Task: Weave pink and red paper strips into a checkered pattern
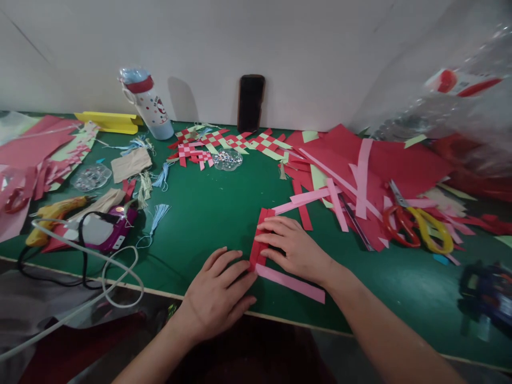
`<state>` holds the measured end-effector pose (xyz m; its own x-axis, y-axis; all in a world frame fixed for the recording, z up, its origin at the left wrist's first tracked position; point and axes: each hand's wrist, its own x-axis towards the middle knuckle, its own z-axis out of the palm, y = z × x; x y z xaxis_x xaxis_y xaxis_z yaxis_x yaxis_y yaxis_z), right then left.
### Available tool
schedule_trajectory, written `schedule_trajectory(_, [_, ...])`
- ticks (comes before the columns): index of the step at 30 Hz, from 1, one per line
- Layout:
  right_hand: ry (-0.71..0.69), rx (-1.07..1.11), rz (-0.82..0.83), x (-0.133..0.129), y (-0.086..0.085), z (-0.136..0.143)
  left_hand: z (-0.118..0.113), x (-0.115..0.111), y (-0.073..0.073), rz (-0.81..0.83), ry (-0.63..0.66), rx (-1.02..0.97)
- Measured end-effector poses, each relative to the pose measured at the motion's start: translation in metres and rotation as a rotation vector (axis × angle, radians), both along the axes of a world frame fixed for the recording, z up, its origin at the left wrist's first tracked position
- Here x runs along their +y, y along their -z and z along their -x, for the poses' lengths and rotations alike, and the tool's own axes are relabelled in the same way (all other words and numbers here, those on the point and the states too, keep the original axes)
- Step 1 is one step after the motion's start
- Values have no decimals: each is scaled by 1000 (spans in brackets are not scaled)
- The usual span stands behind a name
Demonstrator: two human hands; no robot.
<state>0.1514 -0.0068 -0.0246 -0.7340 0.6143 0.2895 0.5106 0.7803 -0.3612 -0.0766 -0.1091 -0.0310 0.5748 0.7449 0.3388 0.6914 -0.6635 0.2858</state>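
Left hand palm down, right hand near, fingers slightly spread

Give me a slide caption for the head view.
Left hand and right hand touch red paper strips on a green table, scissors nearby.

This looks like a craft workroom. The green tabletop carries paper strips, scissors at right and a glue gun at left.
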Motion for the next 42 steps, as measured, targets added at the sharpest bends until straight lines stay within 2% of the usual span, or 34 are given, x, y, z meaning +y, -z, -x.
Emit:
schedule_trajectory(5, [40, -10, -70, -9, -15, -6, 0, 0, 0, 1, -1, -1])
schedule_trajectory(9, [96, -43, -142, -40, -26, -10, 0, 0, 1, -4, -8, 1])
schedule_trajectory(13, [109, -73, -148, -77, -19, -11, 0, 0, 1, 9, -9, 7])
schedule_trajectory(16, [156, -85, -149, -91, -7, -12, 1, 0, 1, 11, 0, 23])
schedule_trajectory(22, [170, -61, -151, -92, 1, -14, -1, 3, -6, 19, -25, 33])
schedule_trajectory(27, [192, -7, -159, -92, -1, -12, -6, 20, -12, 52, -6, 117])
schedule_trajectory(33, [183, 0, -157, -92, -2, -13, -11, 40, -7, 53, -2, 114])
schedule_trajectory(42, [155, -30, -135, -90, -2, -19, -11, 42, -3, 70, -18, 36])
